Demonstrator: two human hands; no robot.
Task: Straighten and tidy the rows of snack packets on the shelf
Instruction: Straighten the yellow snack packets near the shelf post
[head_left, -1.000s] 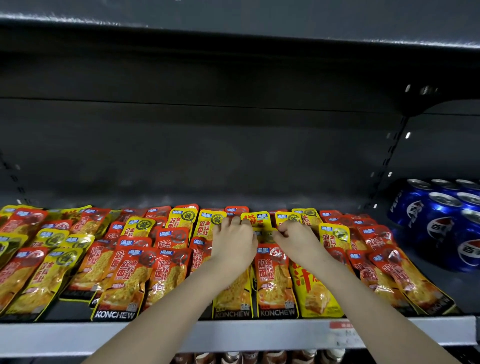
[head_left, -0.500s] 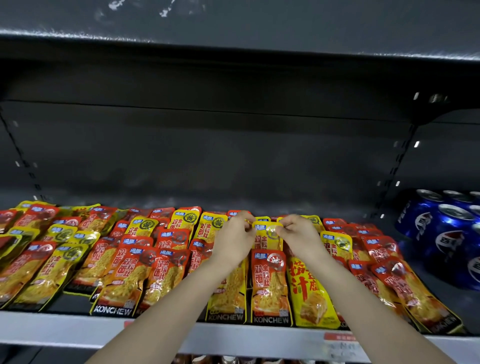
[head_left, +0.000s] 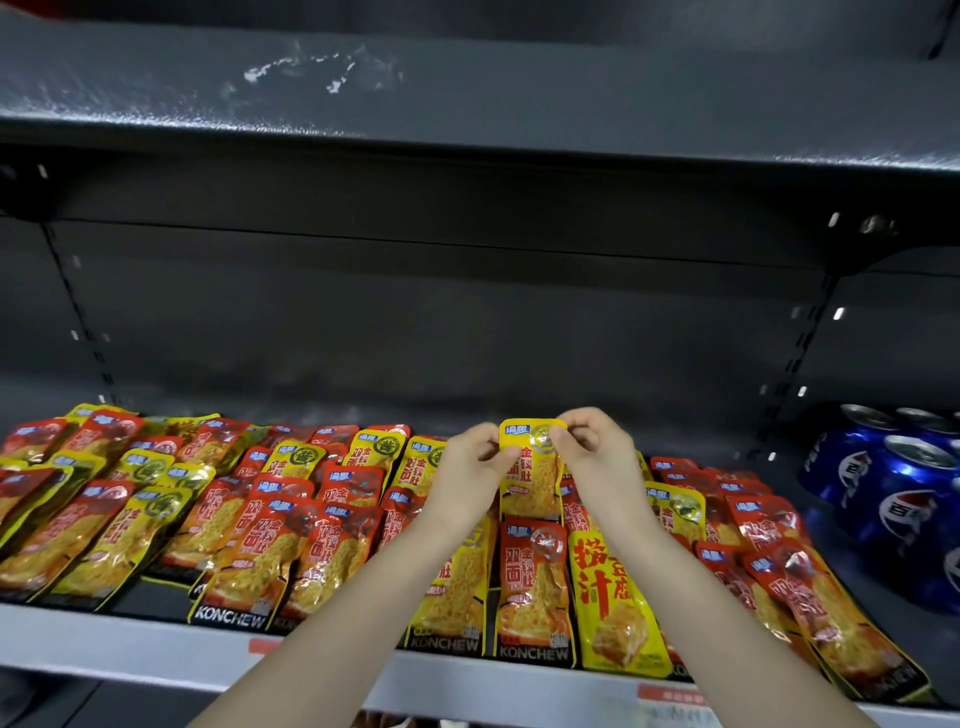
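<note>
I am looking into a dark metal shelving bay with a grey back panel and an upper shelf (head_left: 467, 104) overhead, scuffed with white marks. Below it is the shelf (head_left: 104, 642) with a pale front rim. It carries the snack packets (head_left: 291, 535), red and yellow, lying flat and overlapping in rows that run front to back. The rows on the left fan out at a slant, while those in the middle lie straighter. At the right end blue cans (head_left: 909, 499) stand upright, just beside the last red packets. A red price label (head_left: 670, 695) sits on the rim.

Both hands hold 1 yellow packet (head_left: 530, 470) over the middle rows, upright, print facing me. My left hand (head_left: 467, 478) pinches its upper left edge between thumb and curled fingers. My right hand (head_left: 597, 457) pinches the top right corner the same way. The packet's lower end meets the top of a red packet (head_left: 535, 582) at the front; I cannot tell whether they touch. A yellow tofu packet (head_left: 615, 603) lies just right of that one.

The 2 forearms rise from the bottom of the view and converge on the packet.
</note>
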